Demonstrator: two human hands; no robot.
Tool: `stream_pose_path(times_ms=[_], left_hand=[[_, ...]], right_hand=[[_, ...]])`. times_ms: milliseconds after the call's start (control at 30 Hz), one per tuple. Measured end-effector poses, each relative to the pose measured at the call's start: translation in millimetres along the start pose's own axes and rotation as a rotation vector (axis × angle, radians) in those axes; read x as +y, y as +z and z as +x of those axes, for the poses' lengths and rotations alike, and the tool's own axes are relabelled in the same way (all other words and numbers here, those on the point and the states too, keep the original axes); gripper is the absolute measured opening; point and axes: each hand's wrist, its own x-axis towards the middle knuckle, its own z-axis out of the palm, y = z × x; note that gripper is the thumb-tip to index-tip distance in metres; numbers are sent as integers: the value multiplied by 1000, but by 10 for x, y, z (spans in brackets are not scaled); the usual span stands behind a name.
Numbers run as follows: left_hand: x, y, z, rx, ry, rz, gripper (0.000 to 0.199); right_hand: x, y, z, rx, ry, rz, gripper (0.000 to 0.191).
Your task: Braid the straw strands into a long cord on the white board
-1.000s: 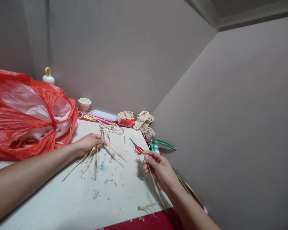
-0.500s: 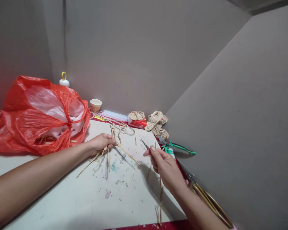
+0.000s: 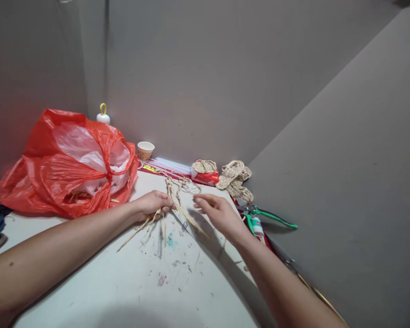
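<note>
Two hands over a stained white worktop (image 3: 130, 282); left hand (image 3: 157, 204) clamped on a bundle of dry tan straw strands (image 3: 191, 219), loose ends fanning out both sides, knotty part just beyond the fingers; right hand (image 3: 218, 214) near the strands, to their right, fingers bent, cannot tell whether tips meet or grip anything; big red plastic bag with whitish lining (image 3: 43, 182) at left, just beyond left forearm; patterned paper cup (image 3: 145, 151), pale thin sticks (image 3: 172, 165), red-and-white box (image 3: 207, 177) and woven tan straw slippers (image 3: 233, 175) along the far edge; green-handled metal shears (image 3: 276, 218) beside the right edge; right forearm blocks part of that edge
</note>
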Motion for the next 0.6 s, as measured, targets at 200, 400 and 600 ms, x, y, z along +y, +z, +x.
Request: stream_pose_path(times_ms=[200,400,600], left_hand=[[9,2,-42,-3,59,27,21],[-6,11,-35,37,115,58,16],[45,69,-64,82,118,68,8]], right_hand=[[-166,490,246,-356,169,229,32],[-141,523,304,-395,204,266,32],[-94,447,262,-420,212,324,31]])
